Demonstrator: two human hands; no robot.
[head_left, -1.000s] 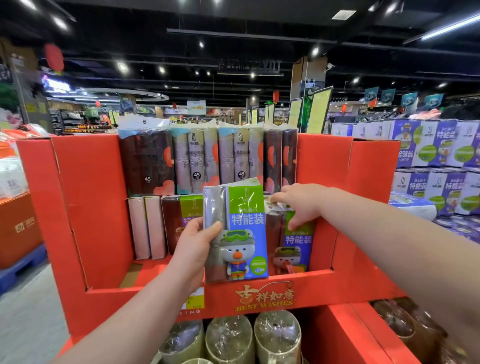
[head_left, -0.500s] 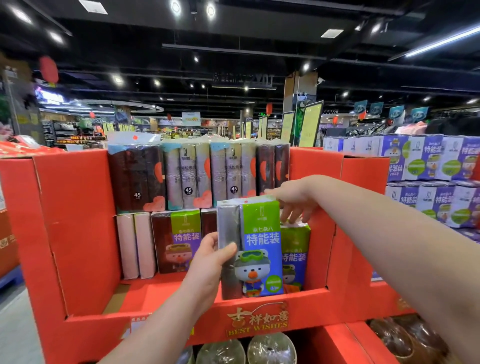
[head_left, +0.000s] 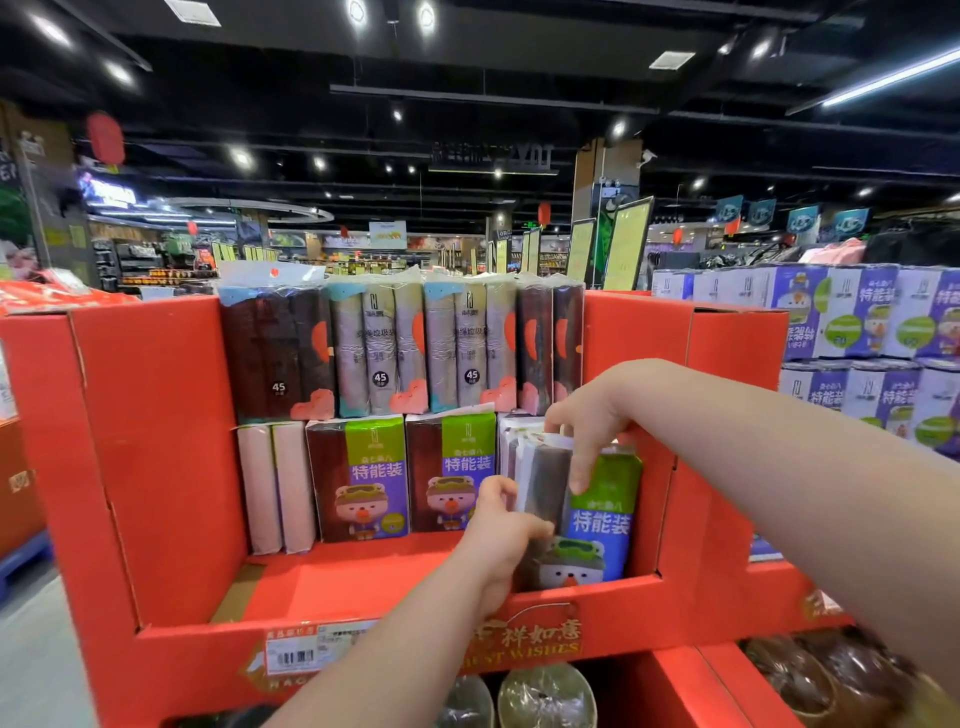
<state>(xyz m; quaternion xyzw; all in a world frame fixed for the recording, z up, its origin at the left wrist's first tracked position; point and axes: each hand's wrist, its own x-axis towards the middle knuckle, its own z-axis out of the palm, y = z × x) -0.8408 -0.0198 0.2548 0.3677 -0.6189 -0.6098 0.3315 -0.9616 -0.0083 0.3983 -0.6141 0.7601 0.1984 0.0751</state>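
A pack of grey rolls with a blue and green label and a cartoon bear (head_left: 597, 514) stands at the right end of the red cardboard display shelf (head_left: 363, 587). My left hand (head_left: 501, 535) grips its lower left side. From above, my right hand (head_left: 587, 421) curls its fingers over the pack's top edge. Two brown packs with purple and green labels (head_left: 363, 478) stand to its left on the same shelf. Behind my right hand the shelf's right end is hidden.
Tall wrapped roll packs (head_left: 400, 343) are stacked on the row above. Pink rolls (head_left: 275, 483) stand at the shelf's left. Red side walls (head_left: 150, 441) enclose the shelf. Purple and white boxes (head_left: 862, 322) are piled at the right. Wrapped round items (head_left: 545, 696) sit below.
The blue-labelled pack has gone from out in front of the display into the shelf's right end. Both hands moved forward and right with it.
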